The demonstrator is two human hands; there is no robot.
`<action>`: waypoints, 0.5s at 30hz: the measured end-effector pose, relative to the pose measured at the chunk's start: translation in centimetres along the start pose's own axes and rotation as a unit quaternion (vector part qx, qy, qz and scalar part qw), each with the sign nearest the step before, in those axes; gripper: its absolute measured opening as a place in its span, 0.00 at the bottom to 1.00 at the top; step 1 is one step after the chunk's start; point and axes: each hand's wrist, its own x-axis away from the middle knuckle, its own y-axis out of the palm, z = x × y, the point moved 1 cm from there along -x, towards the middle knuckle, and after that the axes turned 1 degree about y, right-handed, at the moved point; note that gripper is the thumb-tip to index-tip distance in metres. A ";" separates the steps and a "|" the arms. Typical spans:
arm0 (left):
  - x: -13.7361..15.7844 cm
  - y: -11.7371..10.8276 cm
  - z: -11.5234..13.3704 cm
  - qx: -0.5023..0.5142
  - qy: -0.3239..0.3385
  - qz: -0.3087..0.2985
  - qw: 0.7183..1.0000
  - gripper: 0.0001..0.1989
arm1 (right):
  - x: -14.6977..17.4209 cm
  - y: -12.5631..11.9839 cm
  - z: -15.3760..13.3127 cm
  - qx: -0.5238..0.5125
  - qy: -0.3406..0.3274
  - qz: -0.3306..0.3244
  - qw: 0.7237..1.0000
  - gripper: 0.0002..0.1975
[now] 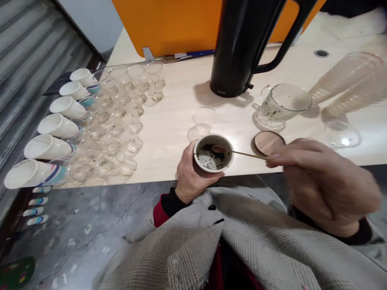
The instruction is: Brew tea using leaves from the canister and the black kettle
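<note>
Gripping a tin (213, 158) and pinching a spoon (238, 152), hands work over pale table (181, 121).

Left hand (189, 175) holds a tea canister (213, 153); right hand (320, 181) dips a spoon (232, 152) inside

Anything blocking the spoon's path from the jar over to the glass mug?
Nothing visible does. The spoon, held by the right hand, sits in the jar gripped by the left hand. The wooden lid lies flat between jar and mug; the spoon would likely pass above it.
</note>
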 end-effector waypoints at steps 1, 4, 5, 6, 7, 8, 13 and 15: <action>0.0 0.0 0.0 -0.002 -0.001 0.000 1.000 0.52 | -0.3 0.4 0.0 -0.014 -0.050 -0.017 0.999 0.11; -0.1 0.1 0.0 -0.002 -0.009 0.000 1.000 0.52 | -1.1 1.8 0.7 -0.020 -0.128 -0.035 0.991 0.16; -0.1 0.1 0.0 0.001 -0.012 -0.001 1.000 0.52 | -1.3 2.3 1.0 -0.021 -0.143 -0.042 0.989 0.17; -0.1 0.2 0.0 0.004 -0.013 -0.003 1.000 0.52 | -1.4 2.7 1.2 -0.022 -0.150 -0.050 0.987 0.17; -0.1 0.2 0.0 0.007 -0.014 -0.004 1.000 0.52 | -1.5 3.1 1.4 -0.020 -0.155 -0.056 0.986 0.16; -0.2 0.2 0.0 0.009 -0.014 -0.005 1.000 0.52 | -1.5 3.4 1.5 -0.014 -0.156 -0.062 0.986 0.15; -0.2 0.2 0.1 0.018 -0.014 -0.003 1.000 0.51 | -1.5 3.9 1.6 0.018 -0.155 -0.080 0.985 0.12; -0.2 0.2 0.1 0.020 -0.020 -0.004 1.000 0.50 | -1.5 3.9 1.5 0.019 -0.157 -0.085 0.984 0.13</action>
